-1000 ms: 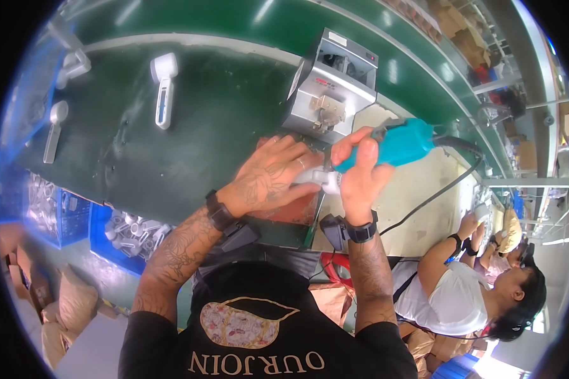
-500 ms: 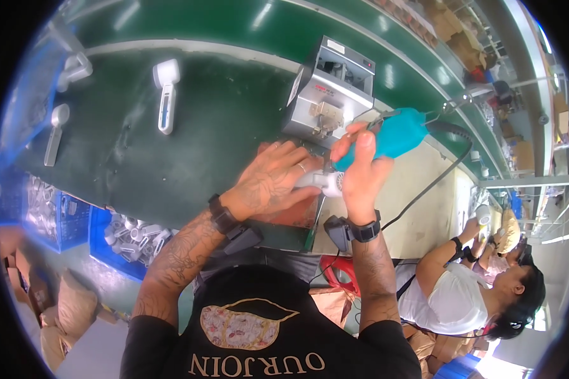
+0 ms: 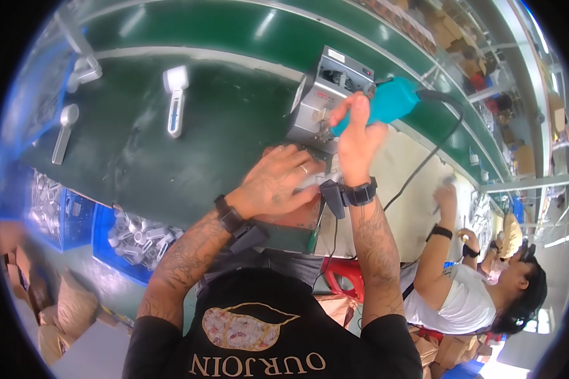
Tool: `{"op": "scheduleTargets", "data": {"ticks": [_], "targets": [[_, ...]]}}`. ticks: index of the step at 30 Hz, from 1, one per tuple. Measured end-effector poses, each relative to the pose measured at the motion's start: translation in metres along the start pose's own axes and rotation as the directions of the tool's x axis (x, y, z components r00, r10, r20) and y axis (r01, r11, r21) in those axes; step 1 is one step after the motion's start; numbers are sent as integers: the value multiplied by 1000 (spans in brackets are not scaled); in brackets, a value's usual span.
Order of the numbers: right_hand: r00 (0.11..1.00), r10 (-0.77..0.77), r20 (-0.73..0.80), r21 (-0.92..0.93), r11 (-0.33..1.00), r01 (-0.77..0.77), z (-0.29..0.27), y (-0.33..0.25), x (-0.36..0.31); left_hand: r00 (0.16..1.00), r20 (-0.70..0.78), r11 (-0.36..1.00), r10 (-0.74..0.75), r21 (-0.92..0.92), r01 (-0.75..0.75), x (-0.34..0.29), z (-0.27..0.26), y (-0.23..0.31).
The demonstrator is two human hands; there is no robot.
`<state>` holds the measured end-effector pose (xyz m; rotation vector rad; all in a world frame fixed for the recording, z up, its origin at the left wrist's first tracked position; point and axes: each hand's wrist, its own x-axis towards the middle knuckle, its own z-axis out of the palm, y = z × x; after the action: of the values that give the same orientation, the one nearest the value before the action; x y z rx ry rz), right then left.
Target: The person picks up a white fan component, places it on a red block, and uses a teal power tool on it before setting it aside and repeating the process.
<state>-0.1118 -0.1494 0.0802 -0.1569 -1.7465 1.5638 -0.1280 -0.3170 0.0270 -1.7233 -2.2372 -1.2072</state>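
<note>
My right hand [image 3: 359,142] is wrapped round a teal electric screwdriver [image 3: 389,103], with a black cable running from its back end. The tool's front end is at the face of a grey metal screw feeder [image 3: 313,101]; its tip is too blurred to make out. On the bench below, my left hand [image 3: 275,180] presses down on a white plastic housing [image 3: 311,181], fingers closed about it. My hand and the black wrist device hide much of that housing. A reddish-brown pad [image 3: 297,218] lies under my left hand.
Two white handled parts, one closer [image 3: 176,104] and one farther left [image 3: 63,132], lie on the green bench [image 3: 234,95]. Blue crates [image 3: 101,237] of similar parts stand at the lower left. A co-worker [image 3: 455,297] sits at the right. The tool's cable [image 3: 423,180] hangs over the pale board.
My right hand has lifted the screwdriver away from the white housing, up to the screw feeder. My left hand stays on the housing. The co-worker's arm has risen.
</note>
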Motion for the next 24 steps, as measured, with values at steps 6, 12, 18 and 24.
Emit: {"op": "scheduleTargets", "data": {"ticks": [6,12,18,24], "targets": [[992,122,-24,52,991,-120,-20,-33,-38,998,12,997,-67,-38,68,-2,6,-6],[993,114,14,47,992,-114,-38,-41,-70,997,54,998,-46,-28,48,0,6,-6],[991,119,53,47,991,-122,-37,-35,-74,994,90,997,-66,-27,68,-1,4,-6],[993,94,78,77,992,-100,-39,-23,-79,998,64,1000,-23,14,22,-1,5,-5]]}}
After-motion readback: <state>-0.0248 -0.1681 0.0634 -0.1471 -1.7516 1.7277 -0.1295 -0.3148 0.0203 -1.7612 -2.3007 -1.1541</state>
